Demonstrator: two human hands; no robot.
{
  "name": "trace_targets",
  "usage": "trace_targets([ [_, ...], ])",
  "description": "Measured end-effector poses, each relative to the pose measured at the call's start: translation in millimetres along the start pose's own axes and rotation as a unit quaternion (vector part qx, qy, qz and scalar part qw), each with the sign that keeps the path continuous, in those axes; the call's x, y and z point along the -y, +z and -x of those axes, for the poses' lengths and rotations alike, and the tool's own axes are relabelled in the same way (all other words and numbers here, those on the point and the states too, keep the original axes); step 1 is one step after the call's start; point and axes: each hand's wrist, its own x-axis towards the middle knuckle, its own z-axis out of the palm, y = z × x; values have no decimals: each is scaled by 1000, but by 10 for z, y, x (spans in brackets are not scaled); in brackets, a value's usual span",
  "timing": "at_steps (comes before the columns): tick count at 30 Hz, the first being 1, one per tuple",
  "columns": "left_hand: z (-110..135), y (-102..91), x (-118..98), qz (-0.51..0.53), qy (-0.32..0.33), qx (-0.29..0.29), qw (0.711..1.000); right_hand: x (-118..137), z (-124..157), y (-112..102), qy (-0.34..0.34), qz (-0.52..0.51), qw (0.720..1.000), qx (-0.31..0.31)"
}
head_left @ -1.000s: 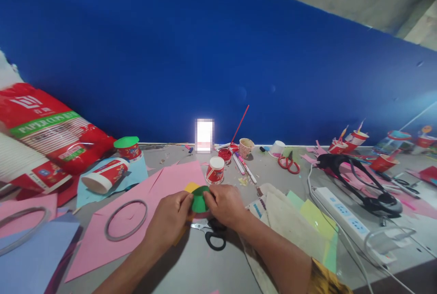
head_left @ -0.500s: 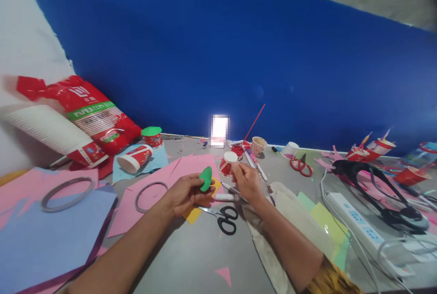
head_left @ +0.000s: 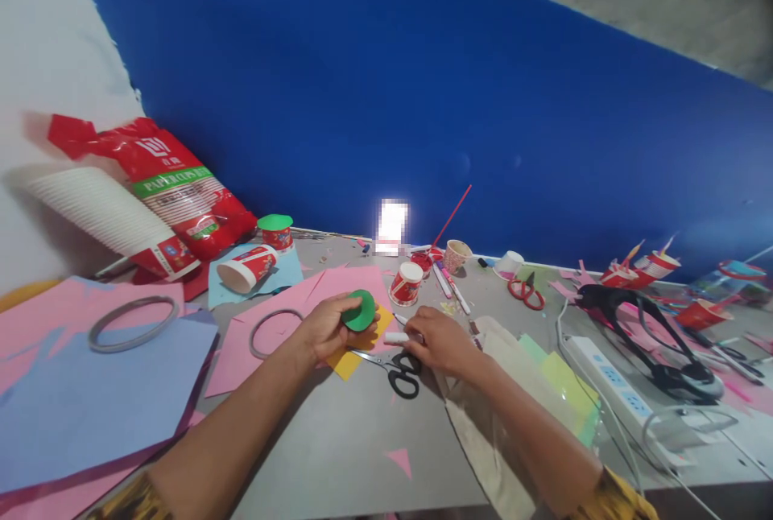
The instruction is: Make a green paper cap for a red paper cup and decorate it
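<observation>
at the far left, a stack of white paper cups leans beside a red bag of cups. nearer, a grey ring lies across pink paper and a blue sheet. to the right, a red cup lies on its side on light blue paper, with a green-topped cup just behind it. a second grey ring rests on a pink sheet.

then comes the left hand, pinching a green disc by its edge, flat face showing, above yellow paper. black-handled scissors lie on the grey table just nearer, blades pointing left. farther off stands an upside-down red cup.

the right hand has its fingers at the right end of a white tube; from here i can't tell whether they grip it. past that hand lie a few markers on the far side, red-handled scissors, a pale cloth partly beneath the right forearm, a white power strip and, at the right, a black strap.
</observation>
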Motion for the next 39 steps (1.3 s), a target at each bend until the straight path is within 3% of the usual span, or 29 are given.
trace_targets([
  [3,9,12,7,9,-1,0,1000,51,-61,78,-18,33,999,15],
  [6,-16,-5,7,22,13,-8,1000,79,-125,-7,-27,50,998,-7],
  [9,-52,-18,10,46,41,-21,998,150,-174,-187,9,-7,998,-63],
  [12,-63,-3,21,68,63,-22,995,308,-235,-247,40,-53,995,-69],
  [19,0,64,80,71,96,6,993,569,-396,135,18,80,989,-122],
  [25,-4,73,167,-17,137,70,988,506,-407,221,-27,112,978,-173],
  [30,-18,32,205,-149,235,32,960,464,-393,286,-36,109,970,-214],
  [35,49,61,133,-242,224,57,943,422,-360,295,-29,66,969,-236],
  [39,97,87,77,-349,266,19,899,417,-348,289,-26,62,968,-243],
])
